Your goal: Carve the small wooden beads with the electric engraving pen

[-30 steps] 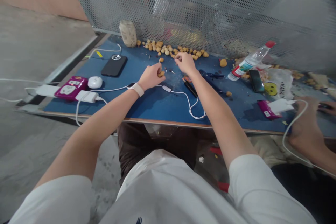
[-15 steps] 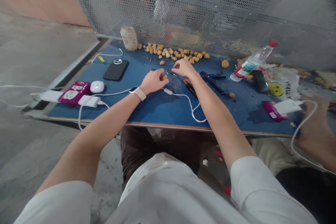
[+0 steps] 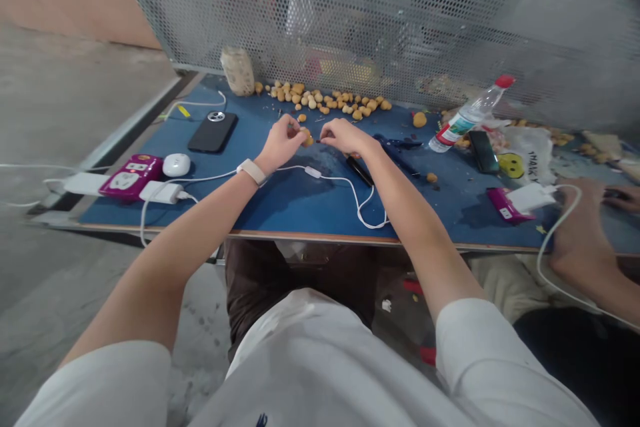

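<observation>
My left hand, with a pale band on its wrist, is closed in a pinch on a small round yellow-brown ball, nut-like in look. Just to the right, my right hand is also pinched, its fingertips pointing at the ball with a narrow gap between. A tiny dark tip shows at those fingers; what it belongs to is too small to make out. Beneath my right wrist lies a black pen-like tool. Dark blue-handled pliers rest right of that forearm. A white cable with an inline piece runs below both hands.
Many similar balls line the mesh panel, beside a cloudy jar. At left are a phone, a white case and a purple power strip. A bottle and another person's arm are at right.
My left hand has turned so the ball shows more at its fingertips. Both hands are closer together, the right fingertips now near the ball. The whole view has shifted slightly.
</observation>
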A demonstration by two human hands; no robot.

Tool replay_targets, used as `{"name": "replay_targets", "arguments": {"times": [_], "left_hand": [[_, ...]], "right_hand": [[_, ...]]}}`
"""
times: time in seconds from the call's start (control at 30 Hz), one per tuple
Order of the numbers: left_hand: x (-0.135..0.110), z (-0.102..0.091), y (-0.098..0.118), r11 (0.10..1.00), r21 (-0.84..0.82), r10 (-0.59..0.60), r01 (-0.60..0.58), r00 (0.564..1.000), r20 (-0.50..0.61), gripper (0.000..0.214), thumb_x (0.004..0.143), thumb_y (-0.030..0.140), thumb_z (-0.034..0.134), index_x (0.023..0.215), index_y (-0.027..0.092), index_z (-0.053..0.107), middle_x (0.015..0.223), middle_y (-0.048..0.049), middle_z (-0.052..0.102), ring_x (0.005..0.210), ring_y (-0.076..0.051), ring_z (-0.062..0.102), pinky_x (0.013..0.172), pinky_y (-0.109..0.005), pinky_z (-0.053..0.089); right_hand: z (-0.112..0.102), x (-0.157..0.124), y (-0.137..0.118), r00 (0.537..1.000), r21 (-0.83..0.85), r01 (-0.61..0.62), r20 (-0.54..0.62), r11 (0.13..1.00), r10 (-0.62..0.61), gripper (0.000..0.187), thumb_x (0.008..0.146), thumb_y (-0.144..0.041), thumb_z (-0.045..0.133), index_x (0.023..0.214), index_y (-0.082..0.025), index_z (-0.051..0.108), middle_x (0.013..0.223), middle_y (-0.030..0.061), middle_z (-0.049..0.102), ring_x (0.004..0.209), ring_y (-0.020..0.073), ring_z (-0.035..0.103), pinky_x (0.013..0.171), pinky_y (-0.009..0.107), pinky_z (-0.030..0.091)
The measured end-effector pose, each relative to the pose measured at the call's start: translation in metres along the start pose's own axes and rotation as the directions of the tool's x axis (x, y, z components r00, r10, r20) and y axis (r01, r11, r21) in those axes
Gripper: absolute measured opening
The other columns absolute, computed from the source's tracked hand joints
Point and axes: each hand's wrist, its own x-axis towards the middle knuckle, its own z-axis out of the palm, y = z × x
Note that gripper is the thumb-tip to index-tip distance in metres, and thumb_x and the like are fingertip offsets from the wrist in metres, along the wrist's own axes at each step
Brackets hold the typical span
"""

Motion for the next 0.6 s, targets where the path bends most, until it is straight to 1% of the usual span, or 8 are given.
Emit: {"name": "replay_targets", "arguments": {"times": [0.07,0.13,0.2,0.3,0.37,0.43,0.53,0.6], "left_hand": [[0.005,0.000,-0.004,0.982,-0.166,-0.086,0.092,0.995,0.042,0.029,0.107,0.028,0.075,0.110,0.030,0.047,0.092,-0.0002,0.081,0.080,-0.018,0.078,0.078,-0.036,0.059],[0.008,0.001,-0.007,0.940,-0.294,-0.159,0.173,0.985,0.072,0.030,0.112,0.039,0.077,0.116,0.031,0.049,0.091,0.0020,0.080,0.077,-0.016,0.074,0.073,-0.036,0.056],[0.008,0.001,-0.008,0.904,-0.371,-0.189,0.213,0.977,0.101,0.030,0.108,0.042,0.080,0.119,0.031,0.054,0.090,0.0034,0.077,0.076,-0.015,0.071,0.070,-0.035,0.056],[0.002,0.001,-0.004,0.902,-0.382,-0.140,0.201,0.973,0.181,0.026,0.091,0.029,0.074,0.114,0.030,0.061,0.086,0.0023,0.070,0.068,-0.016,0.065,0.066,-0.035,0.053],[-0.004,0.000,0.000,0.950,-0.286,-0.071,0.125,0.979,0.192,0.024,0.084,0.025,0.072,0.106,0.029,0.064,0.078,0.0027,0.064,0.064,-0.016,0.058,0.064,-0.035,0.050],[-0.010,-0.001,0.005,0.993,-0.119,0.045,-0.026,0.985,0.165,0.019,0.085,0.026,0.077,0.103,0.027,0.070,0.075,0.0028,0.064,0.067,-0.016,0.058,0.068,-0.035,0.052],[-0.018,-0.002,0.011,0.960,0.131,0.221,-0.248,0.957,0.190,0.016,0.092,0.029,0.085,0.106,0.023,0.081,0.080,0.0008,0.073,0.075,-0.017,0.065,0.084,-0.036,0.059],[-0.021,-0.003,0.014,0.923,0.227,0.260,-0.310,0.939,0.227,0.013,0.096,0.030,0.086,0.106,0.022,0.086,0.082,-0.0004,0.077,0.078,-0.018,0.068,0.088,-0.035,0.061]], "right_hand": [[-0.001,-0.013,0.001,0.999,0.064,0.016,-0.029,0.998,-0.014,0.018,0.112,-0.013,0.083,0.115,-0.024,0.097,0.117,0.0126,0.101,0.121,0.0367,0.095,0.122,0.053,0.073],[0.000,-0.028,0.006,0.995,0.166,0.035,-0.093,0.986,-0.019,0.010,0.112,-0.019,0.087,0.112,-0.025,0.095,0.113,0.0114,0.100,0.117,0.0351,0.095,0.120,0.053,0.075],[0.005,-0.041,0.012,0.984,0.279,0.074,-0.174,0.957,-0.025,0.003,0.110,-0.028,0.093,0.109,-0.026,0.093,0.113,0.0110,0.099,0.114,0.0342,0.095,0.118,0.054,0.077],[0.017,-0.053,0.020,0.961,0.427,0.164,-0.271,0.889,-0.047,0.016,0.104,-0.039,0.098,0.107,-0.026,0.089,0.114,0.0108,0.097,0.111,0.0328,0.093,0.115,0.054,0.077],[0.027,-0.054,0.024,0.949,0.490,0.221,-0.308,0.843,-0.070,0.024,0.101,-0.046,0.101,0.105,-0.027,0.086,0.112,0.0106,0.096,0.107,0.0321,0.091,0.112,0.054,0.078],[0.036,-0.051,0.027,0.938,0.520,0.270,-0.334,0.810,-0.099,0.035,0.098,-0.057,0.104,0.103,-0.028,0.085,0.110,0.0103,0.094,0.105,0.0323,0.090,0.108,0.055,0.078],[0.044,-0.044,0.028,0.923,0.539,0.316,-0.366,0.780,-0.121,0.054,0.092,-0.076,0.107,0.102,-0.029,0.084,0.107,0.0106,0.093,0.106,0.0343,0.089,0.104,0.057,0.078],[0.047,-0.042,0.029,0.922,0.547,0.314,-0.372,0.776,-0.111,0.063,0.089,-0.086,0.108,0.101,-0.030,0.084,0.105,0.0104,0.092,0.106,0.0355,0.088,0.102,0.058,0.079]]}}
